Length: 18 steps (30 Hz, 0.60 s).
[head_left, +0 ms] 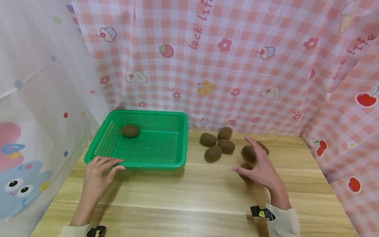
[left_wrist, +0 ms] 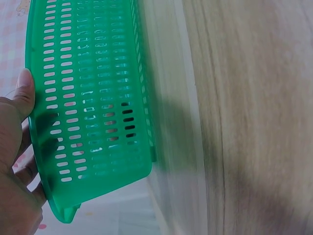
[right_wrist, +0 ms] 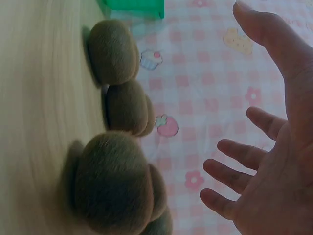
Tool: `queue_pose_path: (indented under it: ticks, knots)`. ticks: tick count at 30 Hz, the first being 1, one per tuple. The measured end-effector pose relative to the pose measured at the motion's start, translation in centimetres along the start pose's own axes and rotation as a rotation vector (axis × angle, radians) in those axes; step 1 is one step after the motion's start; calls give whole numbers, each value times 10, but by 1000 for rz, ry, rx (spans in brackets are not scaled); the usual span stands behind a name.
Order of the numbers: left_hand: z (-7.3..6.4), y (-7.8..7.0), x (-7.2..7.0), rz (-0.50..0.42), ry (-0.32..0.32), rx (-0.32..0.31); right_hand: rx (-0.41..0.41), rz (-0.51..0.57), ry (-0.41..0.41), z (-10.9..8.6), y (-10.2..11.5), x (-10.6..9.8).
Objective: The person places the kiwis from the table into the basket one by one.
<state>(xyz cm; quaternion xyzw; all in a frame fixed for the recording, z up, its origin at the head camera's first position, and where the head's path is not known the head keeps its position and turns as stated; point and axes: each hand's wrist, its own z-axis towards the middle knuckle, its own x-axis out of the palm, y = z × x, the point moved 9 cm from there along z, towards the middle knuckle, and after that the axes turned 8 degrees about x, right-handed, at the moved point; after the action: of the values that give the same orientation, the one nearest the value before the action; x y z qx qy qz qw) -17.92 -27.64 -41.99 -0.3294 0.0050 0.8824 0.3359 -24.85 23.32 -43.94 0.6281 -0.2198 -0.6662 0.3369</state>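
A green plastic basket (head_left: 151, 165) stands at the left of the table, with one kiwi (head_left: 130, 131) lying in its far left corner. My left hand (head_left: 96, 176) grips the basket's near rim by the left corner; the left wrist view shows the thumb (left_wrist: 24, 93) outside and the fingers behind the rim. Over the kiwis on the right, my right hand (head_left: 265, 169) hovers with thumb and fingers spread apart, holding nothing. Beneath it lie a dark kiwi (head_left: 248, 153), a partly hidden kiwi (head_left: 245, 171) and another behind the fingers.
Several more kiwis (head_left: 213, 153) lie grouped between the basket and my right hand. A pink checked cloth (head_left: 177, 72) hangs behind the wooden table (head_left: 183, 204), and a white patterned curtain (head_left: 44, 82) hangs at the left.
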Motion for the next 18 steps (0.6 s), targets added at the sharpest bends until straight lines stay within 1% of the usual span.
queue_pose_path:
  ticks: [4, 9, 12, 18]
  knots:
    - [0, 0, 1, 2, 12, -1, 13, 5, 4, -5, -11, -1]
    - [-1, 0, 1, -4, -5, 10, 47, -2, 19, -12, -24, 0]
    - [-1, 1, 1, -5, -6, 7, 67, -5, 29, -15, -33, 1]
    - [-1, 1, 1, 3, 0, -7, 85, 8, 51, -18, -41, 0]
